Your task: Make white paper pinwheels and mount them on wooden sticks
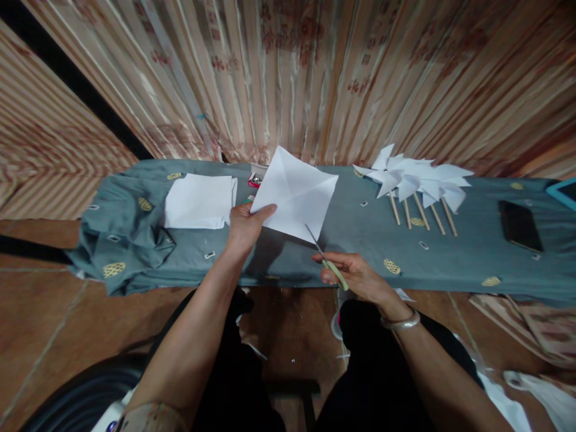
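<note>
A creased white sheet of paper [294,192] is pinched at its left corner by my left hand [249,225], thumb on top. My right hand [355,273] grips a pair of scissors [335,273] with pale green handles. The blades reach over the paper's lower corner; whether they are cutting it I cannot tell. To the left lies a stack of white paper [198,201]. Behind the held sheet, partly hidden, sits a small red box [255,180] with shiny metal bits in it.
Several white paper pinwheels [414,177] on wooden sticks lie at the right. Farther right are a dark phone [521,225] and a blue-edged object [562,193]. A grey-green cloth [288,264] covers the narrow table, bunched at the left. A patterned curtain [306,78] hangs behind.
</note>
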A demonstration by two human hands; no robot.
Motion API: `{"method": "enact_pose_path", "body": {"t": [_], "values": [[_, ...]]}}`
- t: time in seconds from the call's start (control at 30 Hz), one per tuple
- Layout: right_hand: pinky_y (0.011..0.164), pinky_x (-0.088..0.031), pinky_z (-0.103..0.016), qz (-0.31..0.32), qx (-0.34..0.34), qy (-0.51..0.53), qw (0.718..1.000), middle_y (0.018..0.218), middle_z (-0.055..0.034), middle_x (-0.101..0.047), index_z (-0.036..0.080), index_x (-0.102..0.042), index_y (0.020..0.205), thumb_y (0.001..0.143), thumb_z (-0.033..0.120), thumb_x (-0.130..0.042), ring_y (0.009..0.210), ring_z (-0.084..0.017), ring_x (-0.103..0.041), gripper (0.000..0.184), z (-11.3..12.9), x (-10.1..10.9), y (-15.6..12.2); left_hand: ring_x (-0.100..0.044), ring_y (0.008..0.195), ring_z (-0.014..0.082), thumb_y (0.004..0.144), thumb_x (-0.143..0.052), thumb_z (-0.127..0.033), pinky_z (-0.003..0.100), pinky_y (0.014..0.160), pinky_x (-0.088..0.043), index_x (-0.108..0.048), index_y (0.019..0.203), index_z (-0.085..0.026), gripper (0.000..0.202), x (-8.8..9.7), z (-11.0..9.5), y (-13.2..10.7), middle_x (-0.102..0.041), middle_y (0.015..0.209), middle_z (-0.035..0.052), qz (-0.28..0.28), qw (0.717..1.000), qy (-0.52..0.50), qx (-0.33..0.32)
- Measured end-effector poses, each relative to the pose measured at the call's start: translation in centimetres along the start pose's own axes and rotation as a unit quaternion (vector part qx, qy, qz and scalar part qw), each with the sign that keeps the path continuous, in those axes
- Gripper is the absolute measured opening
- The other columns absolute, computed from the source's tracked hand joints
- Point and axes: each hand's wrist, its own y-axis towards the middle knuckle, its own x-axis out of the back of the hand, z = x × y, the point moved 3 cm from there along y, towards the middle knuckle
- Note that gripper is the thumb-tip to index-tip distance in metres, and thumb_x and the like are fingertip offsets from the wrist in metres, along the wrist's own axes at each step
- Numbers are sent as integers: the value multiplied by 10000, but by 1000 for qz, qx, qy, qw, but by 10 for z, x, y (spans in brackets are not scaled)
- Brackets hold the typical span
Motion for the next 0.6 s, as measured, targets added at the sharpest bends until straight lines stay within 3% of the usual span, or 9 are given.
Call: {"method": "enact_pose_path", "body": {"t": [0.3,0.6], "values": [[617,-436,-259,2,39,-34,999,727,17,-597,152,-700,1095,614,507,-856,668,-101,-529,617,10,-3,1,-601,621,144,531,-815,-299,286,654,-508,-742,723,-133,264,-6,3,-4,-711,732,22,38,999,2,8],[572,-420,-249,-24,-3,3,1000,655,34,-581,152,-712,1013,532,473,-897,615,-93,-528,608,5,-4,2,-626,667,170,524,-813,-318,308,690,-528,-756,769,-115,323,-5,3,-5,-721,752,40,36,999,6,6]]}}
